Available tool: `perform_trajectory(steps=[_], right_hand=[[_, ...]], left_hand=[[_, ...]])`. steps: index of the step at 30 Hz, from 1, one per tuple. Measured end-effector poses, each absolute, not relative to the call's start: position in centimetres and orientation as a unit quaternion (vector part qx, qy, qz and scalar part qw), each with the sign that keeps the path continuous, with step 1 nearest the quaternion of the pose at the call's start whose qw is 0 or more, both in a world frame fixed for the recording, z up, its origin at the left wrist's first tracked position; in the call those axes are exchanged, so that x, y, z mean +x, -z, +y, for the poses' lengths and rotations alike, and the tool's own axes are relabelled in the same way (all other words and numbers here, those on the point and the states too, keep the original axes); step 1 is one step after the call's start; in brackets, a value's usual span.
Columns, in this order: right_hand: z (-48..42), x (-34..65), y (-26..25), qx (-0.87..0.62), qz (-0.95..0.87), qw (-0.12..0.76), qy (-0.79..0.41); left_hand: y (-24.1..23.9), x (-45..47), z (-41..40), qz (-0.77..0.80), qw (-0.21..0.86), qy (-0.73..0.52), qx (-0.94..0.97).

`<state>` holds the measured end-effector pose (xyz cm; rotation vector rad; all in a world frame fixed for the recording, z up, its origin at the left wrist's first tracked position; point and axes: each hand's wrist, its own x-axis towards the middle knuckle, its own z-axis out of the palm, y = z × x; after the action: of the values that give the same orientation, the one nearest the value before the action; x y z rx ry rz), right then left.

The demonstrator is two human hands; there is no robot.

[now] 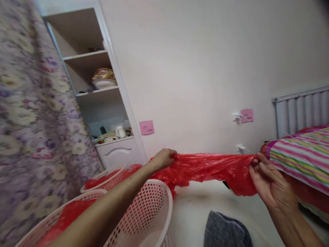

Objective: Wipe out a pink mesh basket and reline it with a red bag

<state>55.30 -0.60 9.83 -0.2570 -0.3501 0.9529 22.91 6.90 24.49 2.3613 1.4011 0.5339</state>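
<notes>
Bag: a red plastic bag [205, 168] is stretched nearly level between my two hands, in the air in front of me, above the pale floor [200, 206].
Left hand: my left hand [164, 158] has its fingers curled shut over a bunched end of the bag, arm reaching far forward.
Right hand: my right hand [269, 181] pinches the other end, fingers [259, 163] pressed together on the plastic near the bed.
Why held so: as I judge it, pulling from both ends keeps the thin plastic taut and spread instead of crumpled.
Baskets: a white mesh basket [151, 212] sits just below my left arm, with red plastic inside it; a second basket [108, 176] stands behind it, also holding something red.
Near my knees: a grey cloth [223, 230] lies low in the view.
Bed: a striped cover [300, 154] in pink, green and yellow, at my right.
Room: a plain wall with pink notes [146, 127], a white shelf unit [102, 89] holding a bowl and cups, a flowered curtain [33, 120] on the left, a radiator [300, 109] behind the bed.
</notes>
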Motion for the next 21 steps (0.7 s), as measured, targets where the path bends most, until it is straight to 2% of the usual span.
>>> perform_trajectory(steps=[4,8,18,21], right_hand=[[0.3,52.6,-9.1,-0.153,-0.257,0.825,-0.479],[1.0,48.4,-9.3,-0.244,-0.369,0.763,-0.472],[3.1,41.2,-11.8,-0.306,-0.458,0.663,-0.507],[1.8,39.4,-13.5,-0.329,-0.495,0.663,-0.455]], left_hand=[[-28.7,18.3,3.4,0.507,0.253,-0.299,0.768],[-31.6,15.1,0.1,0.517,0.274,-0.411,0.699],[-33.6,8.3,-5.0,0.58,0.345,-0.448,0.587],[-34.0,7.0,-6.3,0.576,0.329,-0.503,0.555]])
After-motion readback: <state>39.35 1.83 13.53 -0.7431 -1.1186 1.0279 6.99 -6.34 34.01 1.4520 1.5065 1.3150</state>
